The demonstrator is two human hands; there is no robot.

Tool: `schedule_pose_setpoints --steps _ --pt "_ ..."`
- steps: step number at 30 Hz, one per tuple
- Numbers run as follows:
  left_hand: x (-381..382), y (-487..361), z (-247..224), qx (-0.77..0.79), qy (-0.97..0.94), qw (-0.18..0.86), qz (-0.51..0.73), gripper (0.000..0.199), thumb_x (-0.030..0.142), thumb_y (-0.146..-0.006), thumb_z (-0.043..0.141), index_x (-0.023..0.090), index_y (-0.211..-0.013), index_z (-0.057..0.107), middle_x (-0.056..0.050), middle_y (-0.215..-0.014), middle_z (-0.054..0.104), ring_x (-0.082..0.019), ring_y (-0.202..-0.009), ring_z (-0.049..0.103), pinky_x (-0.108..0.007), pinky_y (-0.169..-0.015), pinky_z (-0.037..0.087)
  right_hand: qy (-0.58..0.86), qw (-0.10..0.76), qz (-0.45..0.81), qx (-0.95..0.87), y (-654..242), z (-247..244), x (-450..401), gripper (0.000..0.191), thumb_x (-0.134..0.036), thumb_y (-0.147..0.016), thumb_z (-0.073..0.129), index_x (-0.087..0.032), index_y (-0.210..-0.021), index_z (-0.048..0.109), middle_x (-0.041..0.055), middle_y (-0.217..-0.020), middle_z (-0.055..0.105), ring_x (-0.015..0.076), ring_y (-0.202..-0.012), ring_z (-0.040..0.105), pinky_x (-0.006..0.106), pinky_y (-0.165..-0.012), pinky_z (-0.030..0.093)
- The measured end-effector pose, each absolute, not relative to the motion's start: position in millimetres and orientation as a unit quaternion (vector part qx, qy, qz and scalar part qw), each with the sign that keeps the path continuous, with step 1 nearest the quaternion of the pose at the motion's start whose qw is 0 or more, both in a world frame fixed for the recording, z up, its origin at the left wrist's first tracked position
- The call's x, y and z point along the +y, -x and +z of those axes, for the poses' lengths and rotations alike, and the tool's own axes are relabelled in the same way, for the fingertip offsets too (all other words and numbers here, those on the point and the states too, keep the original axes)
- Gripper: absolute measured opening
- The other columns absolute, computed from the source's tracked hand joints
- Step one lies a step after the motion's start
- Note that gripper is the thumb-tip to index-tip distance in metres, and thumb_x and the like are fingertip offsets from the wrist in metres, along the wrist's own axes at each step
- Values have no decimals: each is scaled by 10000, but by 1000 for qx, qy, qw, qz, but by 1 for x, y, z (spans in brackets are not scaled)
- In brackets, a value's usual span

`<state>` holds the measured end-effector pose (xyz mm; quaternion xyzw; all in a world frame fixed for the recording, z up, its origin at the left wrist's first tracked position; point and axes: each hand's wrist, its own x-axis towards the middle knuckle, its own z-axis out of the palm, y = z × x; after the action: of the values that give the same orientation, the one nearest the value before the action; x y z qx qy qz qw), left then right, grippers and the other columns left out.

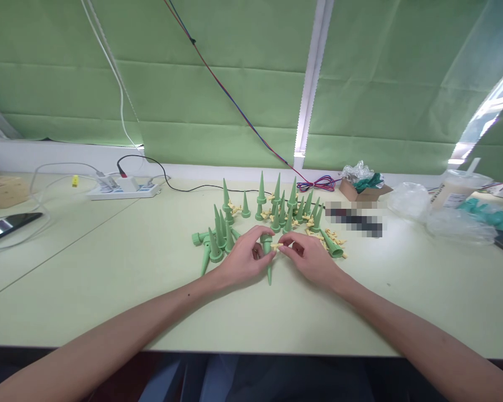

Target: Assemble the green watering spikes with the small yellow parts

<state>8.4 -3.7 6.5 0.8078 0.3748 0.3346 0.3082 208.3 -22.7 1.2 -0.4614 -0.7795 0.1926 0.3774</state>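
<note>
My left hand [247, 254] is closed around the upper end of a green plastic spike [269, 271], whose tip points down toward me. Between the fingertips of my right hand [308, 254] is a small yellow valve [276, 246], held against the side of the spike near its collar. Whether the valve sits in the spike I cannot tell. Behind both hands stand several more green spikes [262, 190], many with yellow valves at their bases. Other spikes [205, 257] lie or stand beside my left hand. Loose yellow valves [335, 239] and a lying spike [332, 245] are just beyond my right hand.
A power strip [126, 191] with plugs and cables lies at the back left, and a dark tablet [10, 226] at the left edge. A small cardboard box [362, 192], plastic bags [408, 200] and a drink cup [455, 190] stand at the right. Coiled wire [321, 183] lies behind the spikes.
</note>
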Motion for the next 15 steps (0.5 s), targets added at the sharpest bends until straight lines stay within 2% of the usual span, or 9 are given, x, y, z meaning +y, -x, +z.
schedule_pose_setpoints --steps 5,11,15 --pt "-4 -8 7 375 -811 299 336 327 332 -862 595 204 -1153 519 -37 -941 613 -97 -599 545 -227 -530 460 461 375 198 -780 -208 2 -23 117 -270 -943 541 -213 -948 643 17 -873 693 143 -650 560 284 -640 432" --pt "-3 -8 6 381 -790 342 336 322 362 -852 598 226 -1131 515 -48 -1134 584 -59 -549 512 -210 -487 441 460 375 198 -780 -208 3 -23 104 -254 -934 553 -204 -934 644 29 -874 691 148 -669 574 279 -635 442" --pt "-1 -8 4 378 -783 365 332 332 379 -845 610 234 -1126 509 -43 -1155 570 -49 -532 498 -203 -479 431 455 377 192 -783 -208 1 -22 111 -258 -938 544 -210 -931 644 32 -863 689 160 -691 586 288 -648 448"
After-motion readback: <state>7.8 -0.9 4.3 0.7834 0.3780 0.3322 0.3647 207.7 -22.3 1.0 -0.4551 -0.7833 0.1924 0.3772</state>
